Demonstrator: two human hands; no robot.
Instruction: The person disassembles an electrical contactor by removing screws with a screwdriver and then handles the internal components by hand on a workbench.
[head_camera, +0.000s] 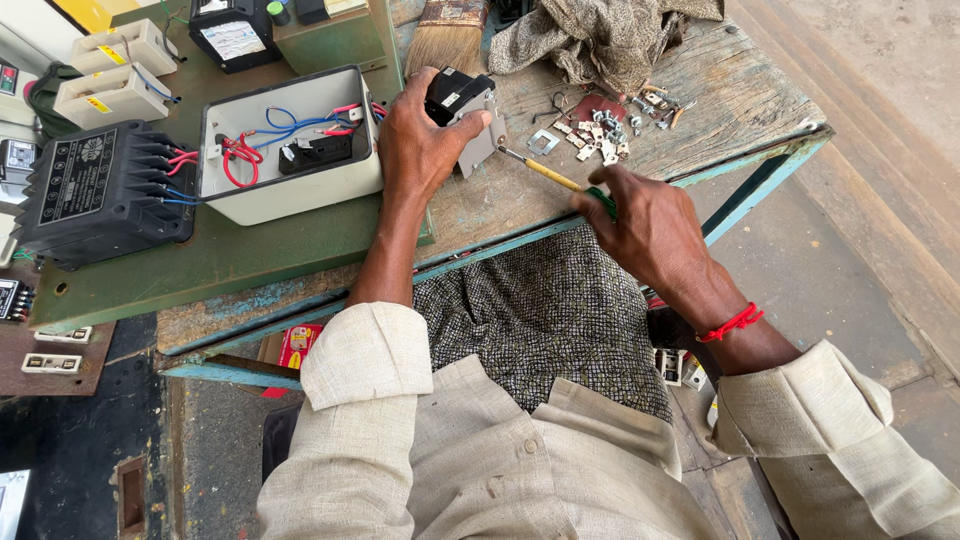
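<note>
On a worn wooden table (720, 100) with a blue edge, standing on a concrete floor (850, 270), the left hand (420, 140) grips a grey switch part (470, 115). The right hand (650, 225) is closed around a yellow screwdriver (550, 175) whose tip touches this part. At left lies a green board (220, 260) with an open white box (290, 145), and small metal pieces (600, 125) lie far right.

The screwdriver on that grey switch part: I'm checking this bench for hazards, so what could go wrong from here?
1. The left hand holds the grey switch part tilted on the wooden bench while the right hand drives the screwdriver into it; a slip could jab the fingers.
2. The small metal parts lie loose near the bench edge; a knock might scatter them to the floor.
</note>
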